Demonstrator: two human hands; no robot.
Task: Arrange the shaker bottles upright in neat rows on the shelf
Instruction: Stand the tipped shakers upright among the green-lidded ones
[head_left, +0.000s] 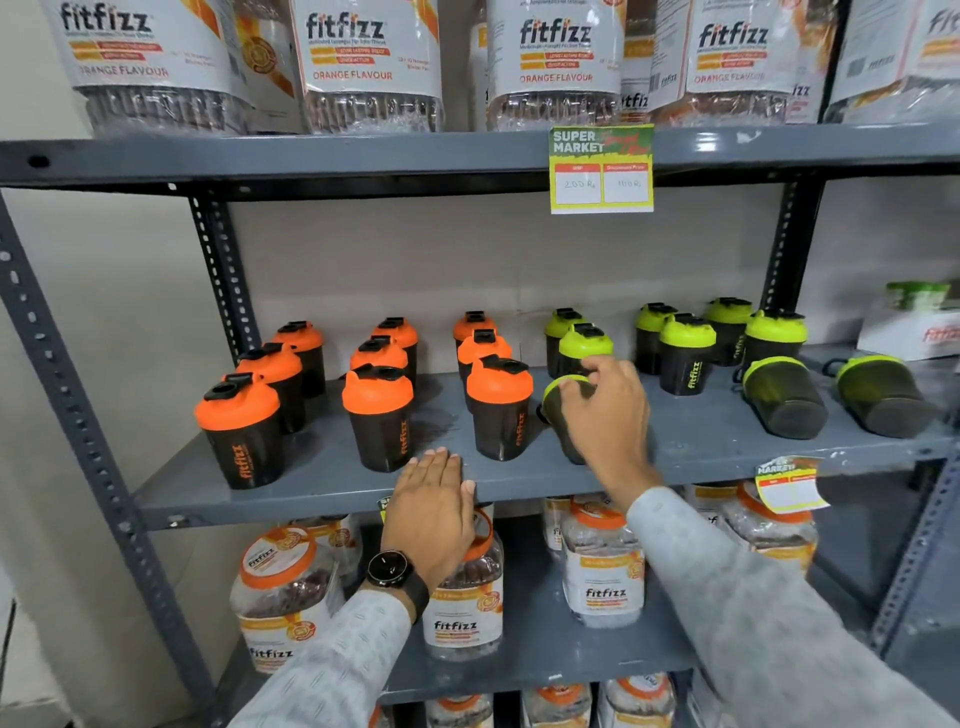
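Note:
Several orange-lidded black shaker bottles (382, 415) stand upright in three rows on the left of the grey middle shelf (332, 499). Several green-lidded shakers (687, 353) stand upright to the right. Two green shakers lie on their sides at the right: one (782, 397) and another (880, 395). My right hand (608, 415) grips a tilted green-lidded shaker (558, 397) near the shelf's front, between the orange and green groups. My left hand (434, 509) rests flat on the shelf's front edge, fingers together, holding nothing.
Large fitfizz jars (363, 62) fill the shelf above, and smaller jars (602, 566) the shelf below. A supermarket price tag (601, 169) hangs from the upper shelf edge; another tag (787, 483) sits at the middle shelf's front right. A slotted upright (223, 275) stands at the back left.

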